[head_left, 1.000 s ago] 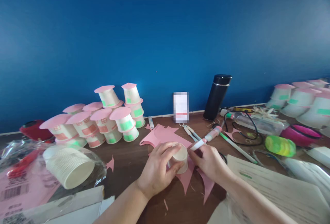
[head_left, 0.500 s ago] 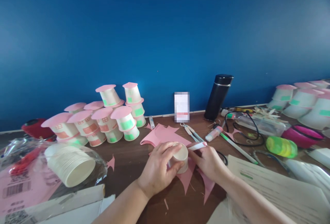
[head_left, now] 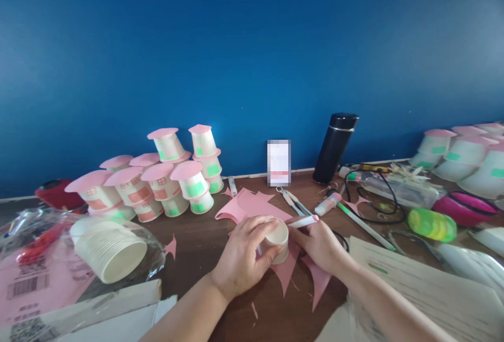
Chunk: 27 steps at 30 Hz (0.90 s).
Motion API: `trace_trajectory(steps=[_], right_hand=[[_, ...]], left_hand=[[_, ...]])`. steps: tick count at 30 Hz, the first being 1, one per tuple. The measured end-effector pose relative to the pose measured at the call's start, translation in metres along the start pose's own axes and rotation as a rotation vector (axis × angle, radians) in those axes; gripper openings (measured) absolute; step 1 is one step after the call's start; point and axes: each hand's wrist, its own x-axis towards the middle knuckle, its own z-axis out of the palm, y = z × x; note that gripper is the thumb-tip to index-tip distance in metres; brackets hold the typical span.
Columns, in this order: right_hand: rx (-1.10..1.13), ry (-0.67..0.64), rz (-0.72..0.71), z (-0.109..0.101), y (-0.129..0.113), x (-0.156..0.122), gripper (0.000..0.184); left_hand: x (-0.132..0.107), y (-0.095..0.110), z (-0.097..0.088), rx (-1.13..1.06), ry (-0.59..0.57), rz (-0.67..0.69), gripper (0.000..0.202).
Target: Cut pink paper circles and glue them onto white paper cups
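Pen point(head_left: 302, 221) tipped flatter | held: right hand point(head_left: 323, 247) | paper cup point(head_left: 279, 235): left hand point(head_left: 244, 257)

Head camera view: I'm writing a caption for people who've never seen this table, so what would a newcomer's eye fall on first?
Probably the bright blue wall filling the upper half, and in front of it, left of centre, the stacked paper cups with pink paper tops. Next, low in the middle, the left hand around a white paper cup and the right hand holding a white pen beside it.
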Motion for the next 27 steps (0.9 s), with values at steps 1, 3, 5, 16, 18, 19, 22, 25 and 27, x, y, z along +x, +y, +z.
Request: trace_trajectory(steps=[1, 3, 5, 16, 18, 19, 22, 25, 27], right_hand=[[0.009, -0.015, -0.002, 0.0000, 0.0005, 0.0000, 0.026], [0.024, -0.039, -0.003, 0.0003, 0.0016, -0.0001, 0.026], [0.027, -0.037, 0.002, 0.0007, 0.0026, -0.0006, 0.027], [-0.004, 0.002, 0.059, 0.0011, 0.0002, -0.0012, 0.028], [-0.010, 0.005, 0.066, 0.0012, -0.0003, -0.0007, 0.026], [-0.013, 0.006, 0.069, 0.0013, -0.0005, -0.0004, 0.025], [-0.023, 0.008, 0.077, 0.0016, -0.0008, 0.0005, 0.026], [-0.031, 0.003, 0.078, 0.0012, -0.0006, 0.0021, 0.026], [-0.037, 0.003, 0.072, 0.0004, -0.0002, 0.0037, 0.025]], left_hand=[[0.0001, 0.0001, 0.0000, 0.001, 0.001, 0.000, 0.041], [0.0006, 0.0001, -0.0003, 0.003, 0.004, 0.001, 0.041], [0.0010, 0.0002, -0.0008, 0.005, 0.006, -0.001, 0.041], [0.0013, 0.0015, -0.0015, -0.015, -0.001, -0.004, 0.039], [0.0016, 0.0012, -0.0014, -0.012, 0.004, -0.006, 0.039], [0.0017, 0.0011, -0.0014, -0.010, 0.005, -0.007, 0.039], [0.0015, 0.0009, -0.0012, -0.006, 0.011, -0.004, 0.039], [0.0014, 0.0007, -0.0009, -0.001, 0.014, 0.000, 0.038], [0.0012, 0.0004, -0.0006, 0.005, 0.014, 0.004, 0.039]])
